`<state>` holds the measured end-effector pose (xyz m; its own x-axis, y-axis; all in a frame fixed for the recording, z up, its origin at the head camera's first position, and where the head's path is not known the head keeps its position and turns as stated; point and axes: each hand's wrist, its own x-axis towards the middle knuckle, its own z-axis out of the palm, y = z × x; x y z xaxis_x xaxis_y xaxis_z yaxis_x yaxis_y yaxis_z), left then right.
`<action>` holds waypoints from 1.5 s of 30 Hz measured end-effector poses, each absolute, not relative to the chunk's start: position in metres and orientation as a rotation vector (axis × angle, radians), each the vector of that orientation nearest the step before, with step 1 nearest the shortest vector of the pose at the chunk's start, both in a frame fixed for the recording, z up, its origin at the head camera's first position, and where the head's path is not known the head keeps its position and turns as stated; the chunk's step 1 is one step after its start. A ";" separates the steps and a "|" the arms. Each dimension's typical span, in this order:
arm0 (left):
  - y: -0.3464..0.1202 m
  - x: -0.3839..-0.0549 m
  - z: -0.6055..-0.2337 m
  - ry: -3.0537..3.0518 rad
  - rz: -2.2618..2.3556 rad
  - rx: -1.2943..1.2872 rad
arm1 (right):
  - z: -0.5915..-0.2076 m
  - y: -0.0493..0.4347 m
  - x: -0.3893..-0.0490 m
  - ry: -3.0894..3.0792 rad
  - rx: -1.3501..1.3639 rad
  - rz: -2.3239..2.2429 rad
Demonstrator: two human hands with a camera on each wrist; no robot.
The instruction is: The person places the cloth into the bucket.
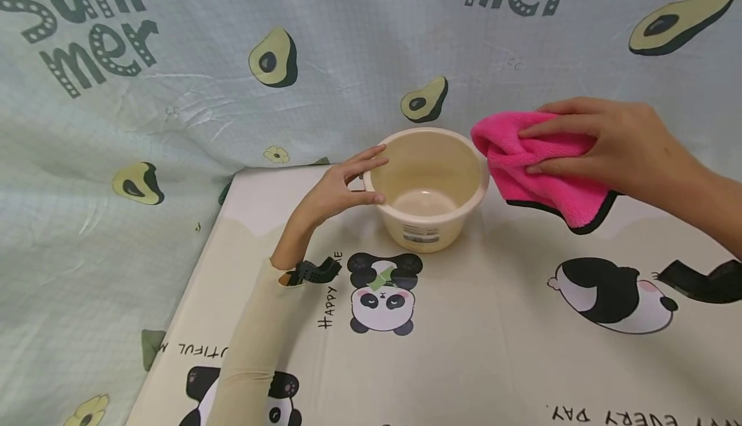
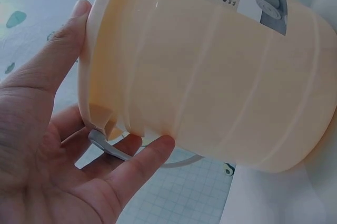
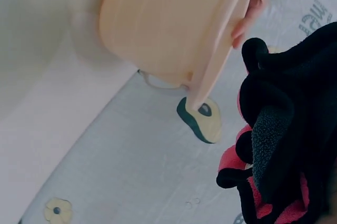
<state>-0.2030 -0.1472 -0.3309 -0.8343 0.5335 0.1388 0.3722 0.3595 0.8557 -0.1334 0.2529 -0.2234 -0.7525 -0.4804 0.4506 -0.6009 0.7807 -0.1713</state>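
A cream plastic bucket (image 1: 400, 223) with a printed label (image 1: 421, 234) stands upright at the back of the table. My left hand (image 1: 330, 194) holds its left rim; the thumb and two fingertips reach over the edge, and other fingers touch the outer wall in the left wrist view. A thin grey handle (image 2: 181, 163) hangs beside those fingers. My right hand (image 1: 623, 145) grips a bunched pink cloth (image 1: 559, 197) with black edging, held in the air just right of the bucket's rim. The cloth's dark side (image 3: 300, 113) fills the right of the right wrist view and hides the fingers there.
A light tablecloth (image 1: 464, 348) with panda prints covers the table. Behind and to the left hangs a pale curtain (image 1: 348, 46) with avocado prints, close behind the bucket. Black straps (image 1: 319, 271) show near both wrists.
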 end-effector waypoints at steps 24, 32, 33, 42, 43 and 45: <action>-0.141 -0.208 -0.331 2.419 1.491 0.841 | -0.190 0.226 -0.147 -2.679 0.907 0.380; -0.147 -0.205 -0.331 2.456 1.468 0.803 | -0.187 0.211 -0.158 -2.692 0.985 0.400; -0.148 -0.205 -0.331 2.456 1.466 0.802 | -0.187 0.209 -0.159 -2.697 0.989 0.406; -0.150 -0.202 -0.332 2.434 1.493 0.785 | -0.188 0.196 -0.167 -2.738 1.020 0.475; -0.150 -0.202 -0.332 2.431 1.495 0.790 | -0.188 0.195 -0.167 -2.736 1.024 0.473; -0.149 -0.203 -0.332 2.432 1.492 0.798 | -0.188 0.194 -0.168 -2.733 1.033 0.460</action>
<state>-0.2031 -0.1489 -0.3318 -0.8403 0.5280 0.1231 0.3488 0.3528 0.8682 -0.1678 0.1943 -0.1882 -0.7414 -0.6115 0.2765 -0.6683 0.7103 -0.2211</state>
